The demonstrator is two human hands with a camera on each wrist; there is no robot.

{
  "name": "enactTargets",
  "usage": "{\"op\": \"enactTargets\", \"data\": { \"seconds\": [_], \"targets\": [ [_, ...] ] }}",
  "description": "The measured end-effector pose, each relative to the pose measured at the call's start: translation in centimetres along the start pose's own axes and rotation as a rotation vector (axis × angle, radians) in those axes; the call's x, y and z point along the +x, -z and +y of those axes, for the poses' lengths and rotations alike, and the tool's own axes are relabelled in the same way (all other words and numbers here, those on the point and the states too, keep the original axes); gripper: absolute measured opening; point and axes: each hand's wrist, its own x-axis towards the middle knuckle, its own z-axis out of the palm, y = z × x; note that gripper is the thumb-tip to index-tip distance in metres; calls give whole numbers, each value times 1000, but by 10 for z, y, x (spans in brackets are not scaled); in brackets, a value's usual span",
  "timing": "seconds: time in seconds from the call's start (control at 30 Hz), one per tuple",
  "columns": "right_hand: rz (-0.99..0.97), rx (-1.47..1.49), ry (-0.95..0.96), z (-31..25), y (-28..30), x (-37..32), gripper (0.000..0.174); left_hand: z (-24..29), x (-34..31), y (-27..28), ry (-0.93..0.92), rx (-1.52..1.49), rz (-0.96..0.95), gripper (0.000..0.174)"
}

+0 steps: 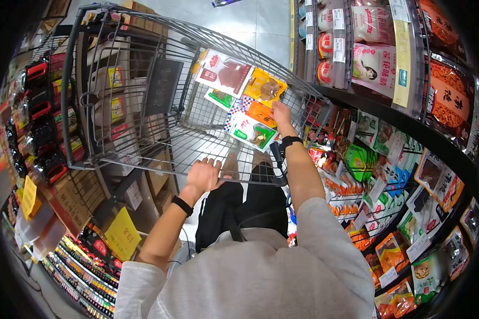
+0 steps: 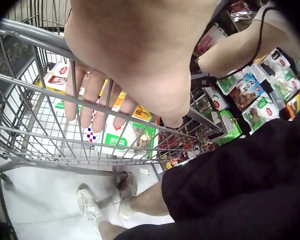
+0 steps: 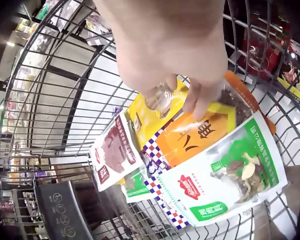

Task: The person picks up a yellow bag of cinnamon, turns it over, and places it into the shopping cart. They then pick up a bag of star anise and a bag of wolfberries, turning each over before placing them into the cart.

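My right hand (image 1: 282,118) reaches into a grey wire shopping cart (image 1: 171,87). Its fingers pinch the upper edge of an orange star anise packet (image 3: 192,137). Beside that packet lie a yellow packet (image 3: 157,107), a white packet with a dark red window (image 1: 226,72) and a white-and-green packet of dried food (image 3: 235,172). A blue-and-red checked packet (image 3: 152,155) shows partly from under them. My left hand (image 1: 203,175) rests on the cart's near side rail (image 2: 30,34), its fingers hanging loosely over the bars in the left wrist view.
Shelves of bagged dried goods (image 1: 378,181) line the right side, close to my right arm. On the left stand dark bottles with red handles (image 1: 40,109), cardboard boxes (image 1: 72,204) and a yellow price card (image 1: 123,236). Tiled floor (image 1: 261,21) lies ahead of the cart.
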Motion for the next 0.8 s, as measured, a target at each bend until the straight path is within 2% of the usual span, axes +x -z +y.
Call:
{"op": "enactTargets", "data": {
  "seconds": [0.07,0.17,0.27,0.4,0.5,0.53,0.63,0.77,0.8],
  "targets": [
    [46,3,60,4,-1,2,37,-1,0,-3,-1,4,1,57],
    [187,-154,220,-4,-2,-12,33,-1,-1,-2,-4,4,-3,56],
    [297,-193,306,-39,-6,-64,32,-2,-1,-7,-13,10,-10,57],
    [323,-299,335,-44,-1,-97,32,-5,-3,-11,-33,54,-26,58],
    [330,-265,351,-54,3,-119,27,-6,-1,-12,-40,50,-37,59],
    [320,-139,449,-5,7,-90,31,-6,0,-10,-37,40,-41,59],
    [183,-36,224,-32,17,-146,36,-10,0,-14,-15,-25,-126,61],
    [33,74,236,-43,43,-196,49,-7,-5,18,-20,-86,-316,75],
    [-35,104,216,-49,51,-215,54,-11,5,13,-50,-12,-422,86]
  ]
}}
